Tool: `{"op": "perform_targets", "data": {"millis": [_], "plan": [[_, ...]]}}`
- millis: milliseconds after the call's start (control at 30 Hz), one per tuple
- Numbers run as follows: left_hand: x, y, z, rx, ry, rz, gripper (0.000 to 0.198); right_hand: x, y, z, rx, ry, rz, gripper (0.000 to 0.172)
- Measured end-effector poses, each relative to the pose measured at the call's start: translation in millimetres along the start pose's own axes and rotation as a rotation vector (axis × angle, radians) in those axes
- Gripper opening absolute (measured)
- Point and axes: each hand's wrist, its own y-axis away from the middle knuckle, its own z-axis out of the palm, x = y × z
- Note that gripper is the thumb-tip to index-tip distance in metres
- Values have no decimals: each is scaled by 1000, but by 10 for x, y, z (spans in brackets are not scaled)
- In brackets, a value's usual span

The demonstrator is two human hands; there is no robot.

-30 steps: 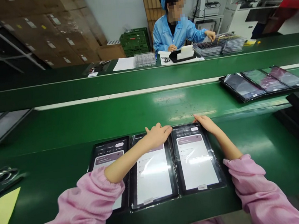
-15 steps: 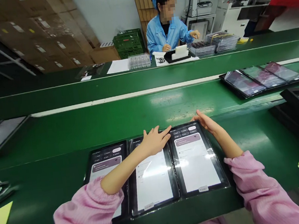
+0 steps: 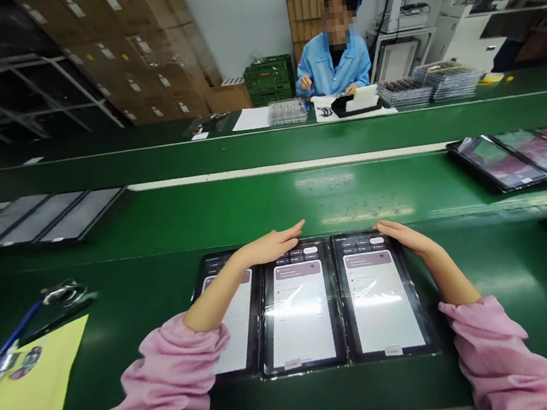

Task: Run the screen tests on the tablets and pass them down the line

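Observation:
Three tablets with lit white screens lie side by side in front of me: the left tablet (image 3: 236, 331), the middle tablet (image 3: 300, 327) and the right tablet (image 3: 388, 320). My left hand (image 3: 271, 245) is open over the top edge of the middle tablet, fingers stretched to the right. Its forearm crosses the left tablet and hides part of that screen. At the upper right corner of the right tablet rests my right hand (image 3: 403, 235), open, with its fingers laid along the edge. Whether the left hand touches the glass I cannot tell.
More tablets lie at the left (image 3: 64, 215) and in a black tray at the right (image 3: 520, 160). Yellow paper (image 3: 41, 383), a blue pen (image 3: 20, 326) and a coiled cable (image 3: 63, 291) are at my left. Across the green bench sits a co-worker (image 3: 331, 63) beside stacked trays (image 3: 447, 80).
The view has turned to the right way up and leftward, showing more of the left side. My left hand has shifted leftward from the right tablet's edge; the tablets now lie straighter.

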Motion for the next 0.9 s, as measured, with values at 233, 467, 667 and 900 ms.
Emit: {"op": "perform_targets", "data": {"millis": [233,467,667,900], "plan": [[-641,674,-92,125,-15,-250,54,-21,-16,37,22,-127,69,72],[-538,944,103,288,-88,-259,54,-37,215,52,316,268,-53,71],[-851,1852,938,593,-188,-48,50,26,1443,1107,537,1007,-428,59],[-1081,1583,714,494,-227,-135,50,-366,1187,1812,292,1160,-455,79]]}}
